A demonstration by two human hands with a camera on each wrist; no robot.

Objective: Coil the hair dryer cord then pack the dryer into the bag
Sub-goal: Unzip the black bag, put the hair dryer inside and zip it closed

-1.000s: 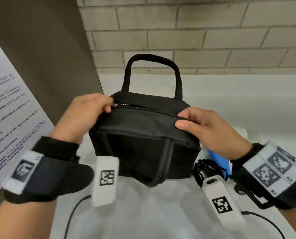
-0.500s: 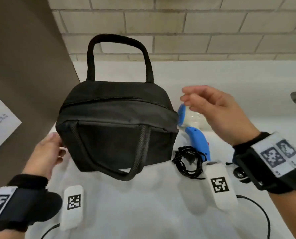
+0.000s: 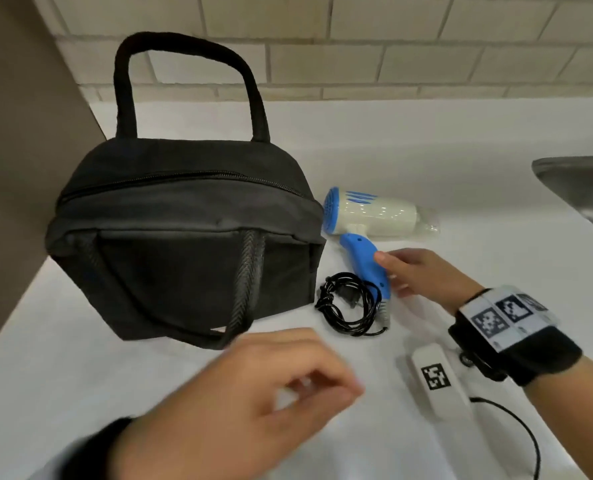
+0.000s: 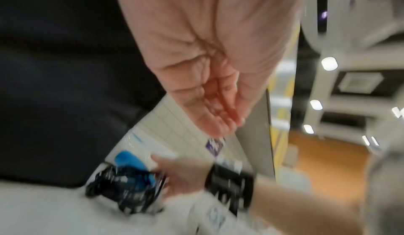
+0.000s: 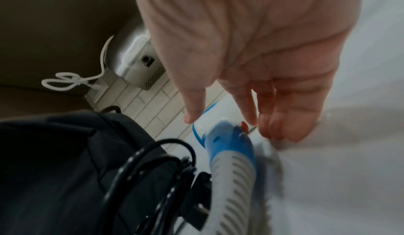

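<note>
So it's a plain white countertop [image 3: 426,140] running back to a pale brick wall, with a steel sink [image 3: 586,188] set into it at the far right edge. Sitting on it: a black zip bag [image 3: 184,237] standing upright on the left with its zipper closed, one handle up and the other flopped down the front, and just to its right a white-and-blue hair dryer [image 3: 367,216] lying on its side. The dryer's black cord [image 3: 348,306] is bundled in a loose coil on the counter beside the bag's front corner, next to the blue handle.
</note>
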